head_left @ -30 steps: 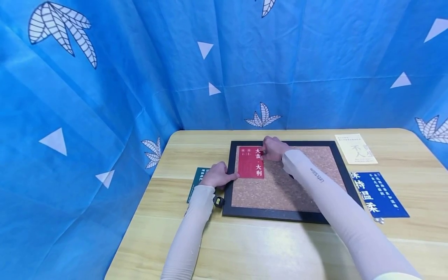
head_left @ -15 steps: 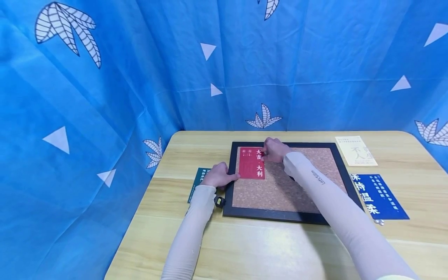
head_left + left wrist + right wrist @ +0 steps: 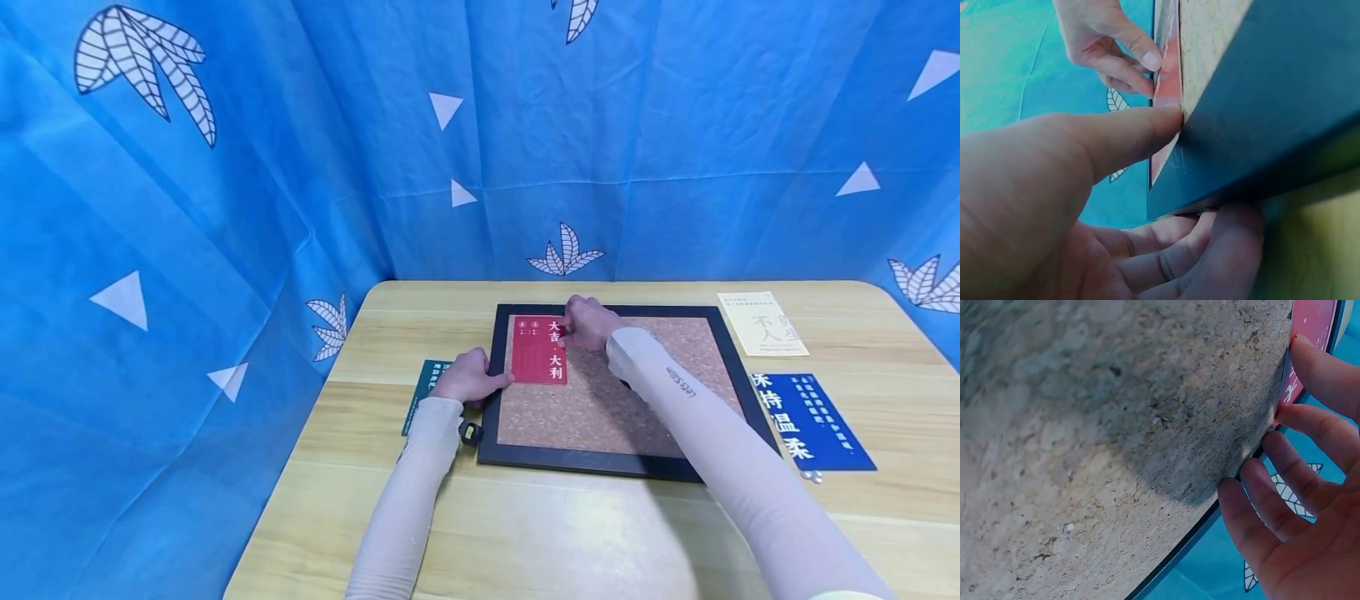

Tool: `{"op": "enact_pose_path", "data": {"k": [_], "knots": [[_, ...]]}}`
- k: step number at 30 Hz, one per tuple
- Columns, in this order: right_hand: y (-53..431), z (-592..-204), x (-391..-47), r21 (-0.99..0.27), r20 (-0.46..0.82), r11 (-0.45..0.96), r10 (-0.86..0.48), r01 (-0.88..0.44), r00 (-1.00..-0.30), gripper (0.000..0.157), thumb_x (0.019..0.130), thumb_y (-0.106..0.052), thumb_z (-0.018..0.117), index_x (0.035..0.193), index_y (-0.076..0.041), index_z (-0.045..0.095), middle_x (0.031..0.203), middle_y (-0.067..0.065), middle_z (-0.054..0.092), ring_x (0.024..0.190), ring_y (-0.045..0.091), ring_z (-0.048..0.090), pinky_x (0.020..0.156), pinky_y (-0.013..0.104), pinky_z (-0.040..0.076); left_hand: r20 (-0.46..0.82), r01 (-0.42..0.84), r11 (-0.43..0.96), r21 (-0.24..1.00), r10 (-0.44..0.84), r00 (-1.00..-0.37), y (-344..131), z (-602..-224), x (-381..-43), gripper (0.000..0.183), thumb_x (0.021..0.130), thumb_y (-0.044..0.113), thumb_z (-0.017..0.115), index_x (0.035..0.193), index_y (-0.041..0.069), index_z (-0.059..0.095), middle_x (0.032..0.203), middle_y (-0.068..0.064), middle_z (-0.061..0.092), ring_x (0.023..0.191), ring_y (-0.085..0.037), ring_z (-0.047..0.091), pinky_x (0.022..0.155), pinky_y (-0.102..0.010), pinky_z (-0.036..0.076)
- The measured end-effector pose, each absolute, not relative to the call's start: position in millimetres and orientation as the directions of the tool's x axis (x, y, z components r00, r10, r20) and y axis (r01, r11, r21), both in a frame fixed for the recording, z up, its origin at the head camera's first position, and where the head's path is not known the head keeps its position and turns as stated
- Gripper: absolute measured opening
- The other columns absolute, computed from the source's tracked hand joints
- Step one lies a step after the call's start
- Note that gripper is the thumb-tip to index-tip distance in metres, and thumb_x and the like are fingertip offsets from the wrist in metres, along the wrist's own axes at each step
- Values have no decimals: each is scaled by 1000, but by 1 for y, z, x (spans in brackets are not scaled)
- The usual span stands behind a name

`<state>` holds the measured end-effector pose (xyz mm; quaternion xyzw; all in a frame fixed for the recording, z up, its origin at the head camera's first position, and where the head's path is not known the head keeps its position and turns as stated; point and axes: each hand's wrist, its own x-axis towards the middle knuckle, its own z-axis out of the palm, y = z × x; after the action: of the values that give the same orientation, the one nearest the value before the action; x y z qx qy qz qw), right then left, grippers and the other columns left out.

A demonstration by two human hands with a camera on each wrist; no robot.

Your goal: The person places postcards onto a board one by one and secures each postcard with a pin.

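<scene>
- Both hands were at the red card (image 3: 536,354), which lay flat on the framed cork board (image 3: 577,425), in its far left corner.
- Left hand (image 3: 467,377): its thumb reached over the frame onto the card's near left corner, while the fingers bent beneath the frame's outer edge, gripping the board.
- Right hand (image 3: 587,323): thumb and forefinger tips rested, apart from each other, at the card's right edge near its far end, the other fingers loosely bent; whether a small piece sat under them, I could not tell.
- Over the last half second neither card nor hands had visibly shifted; a second back, only the head view had sat slightly differently.
- That stillness suggested steadying or pressing rather than sliding, with the card's placement probably settled.
- The blue card (image 3: 825,421) and cream card (image 3: 763,323) remained off to the right.
</scene>
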<state>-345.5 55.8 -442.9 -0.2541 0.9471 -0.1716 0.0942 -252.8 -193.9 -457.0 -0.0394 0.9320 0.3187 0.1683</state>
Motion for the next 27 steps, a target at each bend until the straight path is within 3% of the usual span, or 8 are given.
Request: {"op": "enact_pose_path", "data": {"k": [7, 15, 22, 27], "knots": [[56, -444, -347, -335, -82, 807, -539, -486, -838, 20, 91, -23, 80, 81, -8, 71, 116, 19, 63, 100, 35, 61, 84, 46, 56, -334, -191, 799, 570, 14, -942, -189, -458, -254, 57, 83, 50, 83, 113, 8, 58, 89, -9, 66, 76, -22, 66, 62, -30, 51], [56, -444, -347, -356, -85, 808, -528, -469, -845, 27, 90, -23, 81, 74, -9, 64, 119, 20, 62, 102, 34, 62, 85, 46, 56, -340, -201, 780, 592, 16, -940, -189, -457, -251, 53, 85, 48, 82, 110, 9, 57, 88, -10, 65, 73, -23, 66, 61, -31, 51], [56, -444, -345, -347, -83, 821, -508, -453, -857, 21, 90, -24, 81, 87, -6, 70, 120, 19, 61, 106, 35, 61, 89, 48, 56, -336, -196, 782, 592, 19, -942, -189, -457, -251, 53, 85, 49, 82, 109, 9, 57, 88, -10, 65, 73, -23, 66, 61, -31, 51], [56, -446, -343, -388, -73, 805, -511, -448, -856, 22, 91, -21, 80, 88, -3, 69, 121, 21, 61, 106, 35, 61, 91, 47, 55, -343, -201, 779, 593, 19, -939, -191, -459, -253, 53, 84, 49, 82, 109, 9, 58, 88, -10, 66, 74, -23, 66, 62, -31, 52]]}}
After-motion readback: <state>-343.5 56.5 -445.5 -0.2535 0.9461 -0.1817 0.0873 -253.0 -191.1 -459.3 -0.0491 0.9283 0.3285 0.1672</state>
